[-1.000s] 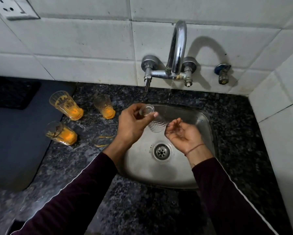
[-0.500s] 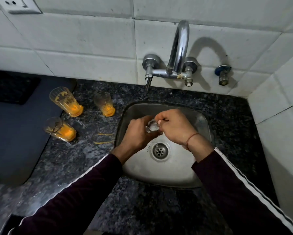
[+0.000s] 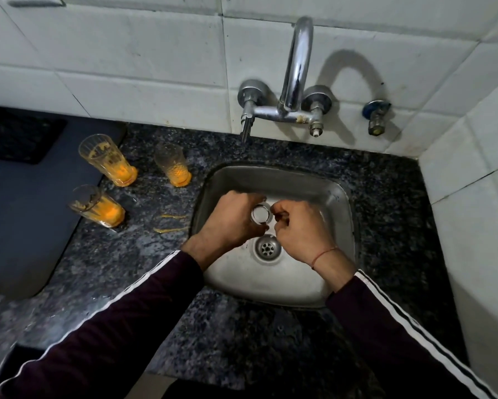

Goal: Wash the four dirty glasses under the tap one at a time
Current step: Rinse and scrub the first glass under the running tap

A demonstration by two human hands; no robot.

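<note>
Over the steel sink (image 3: 337, 197), above the drain (image 3: 267, 248), the left hand (image 3: 230, 223) was clamped around a clear glass (image 3: 260, 214); the right hand (image 3: 299, 228) was curled against its rim. Three orange-stained glasses (image 3: 109, 161) stood on the bench (image 3: 242, 341) left of the sink.

Sink (image 3: 322, 180) set into countertop (image 3: 144, 272), against the tiled wall. Tap (image 3: 295, 70) on wall directly behind sink; separate valve (image 3: 376, 118) on wall to its right. Left hand (image 3: 230, 220) and right hand (image 3: 298, 228) inside sink, above drain (image 3: 267, 249), with one glass (image 3: 260, 215) between them. Three glasses on countertop left of sink: far-left (image 3: 109, 159), near-left (image 3: 96, 205), nearest sink (image 3: 173, 164). Mat (image 3: 26, 197) lies left of them.
</note>
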